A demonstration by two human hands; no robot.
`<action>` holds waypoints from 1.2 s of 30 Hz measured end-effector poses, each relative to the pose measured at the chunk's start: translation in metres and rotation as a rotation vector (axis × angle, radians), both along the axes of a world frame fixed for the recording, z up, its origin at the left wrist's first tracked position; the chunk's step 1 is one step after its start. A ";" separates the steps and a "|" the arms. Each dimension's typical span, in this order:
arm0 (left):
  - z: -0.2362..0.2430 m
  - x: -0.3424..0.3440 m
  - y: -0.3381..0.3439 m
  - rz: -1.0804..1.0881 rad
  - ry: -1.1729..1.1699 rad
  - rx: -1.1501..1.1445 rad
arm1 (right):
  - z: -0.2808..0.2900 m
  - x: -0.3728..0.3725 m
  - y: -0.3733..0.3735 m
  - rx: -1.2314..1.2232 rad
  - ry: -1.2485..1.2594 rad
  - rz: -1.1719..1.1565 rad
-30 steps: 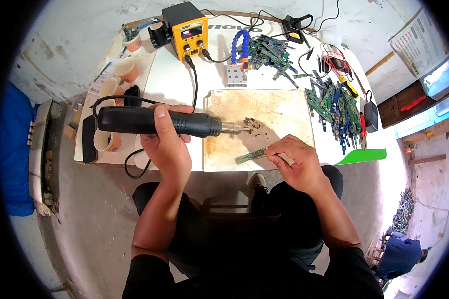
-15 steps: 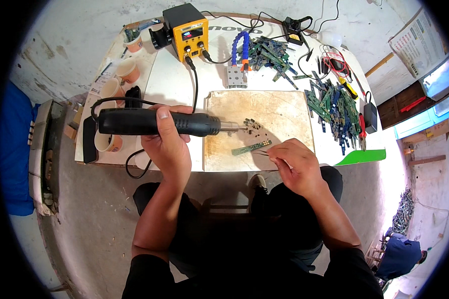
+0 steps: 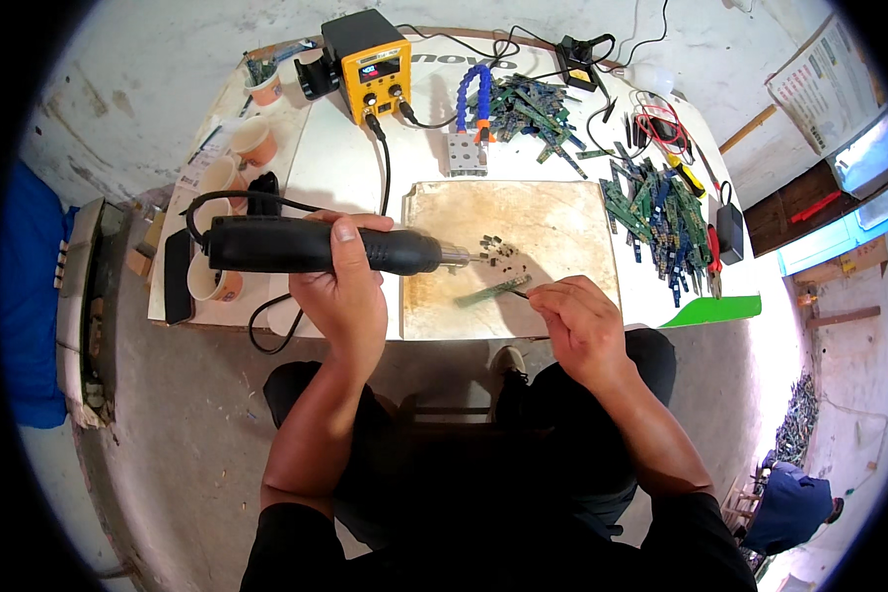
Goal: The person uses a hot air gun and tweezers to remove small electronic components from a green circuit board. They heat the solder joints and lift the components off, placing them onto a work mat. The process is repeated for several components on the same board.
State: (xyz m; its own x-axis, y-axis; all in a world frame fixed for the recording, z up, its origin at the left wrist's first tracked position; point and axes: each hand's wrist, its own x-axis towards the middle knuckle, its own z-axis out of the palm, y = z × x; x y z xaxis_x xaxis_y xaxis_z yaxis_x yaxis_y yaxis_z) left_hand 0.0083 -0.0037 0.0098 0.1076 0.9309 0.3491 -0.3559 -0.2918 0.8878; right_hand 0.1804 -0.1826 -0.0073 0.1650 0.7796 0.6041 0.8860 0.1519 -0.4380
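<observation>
My left hand (image 3: 340,281) is wrapped round a black hot air gun (image 3: 281,244), whose metal nozzle points right, over a stained pale board (image 3: 434,306). Just right of the nozzle lie small dark components (image 3: 503,252). Below them a narrow green circuit board strip (image 3: 488,293) rests on the board, slightly blurred. My right hand (image 3: 577,326) is closed on dark thin tweezers (image 3: 523,293), their tip at the strip’s right part.
A yellow-black soldering station (image 3: 365,74) stands at the back, near a blue segmented hose (image 3: 469,94). Piles of circuit strips (image 3: 661,222) lie right and behind. Paper cups (image 3: 255,143) and a phone (image 3: 178,276) line the left side. Another person (image 3: 789,508) is at lower right.
The hot air gun in my left hand has shifted slightly right. My right hand and tweezers first drew back from the green strip, then returned toward it; the strip sits slightly higher than a second earlier.
</observation>
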 end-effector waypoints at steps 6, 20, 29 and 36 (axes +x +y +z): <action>-0.002 0.000 0.003 -0.004 -0.008 0.011 | 0.003 -0.001 -0.002 0.014 0.022 -0.037; -0.004 0.001 0.007 0.012 0.041 -0.057 | 0.040 0.089 0.035 0.159 -0.032 -0.401; -0.008 0.007 0.001 -0.069 0.006 -0.019 | 0.040 0.198 0.119 0.147 0.115 -0.525; -0.013 0.002 0.001 -0.100 0.005 0.012 | 0.042 0.208 0.034 0.094 0.295 -0.536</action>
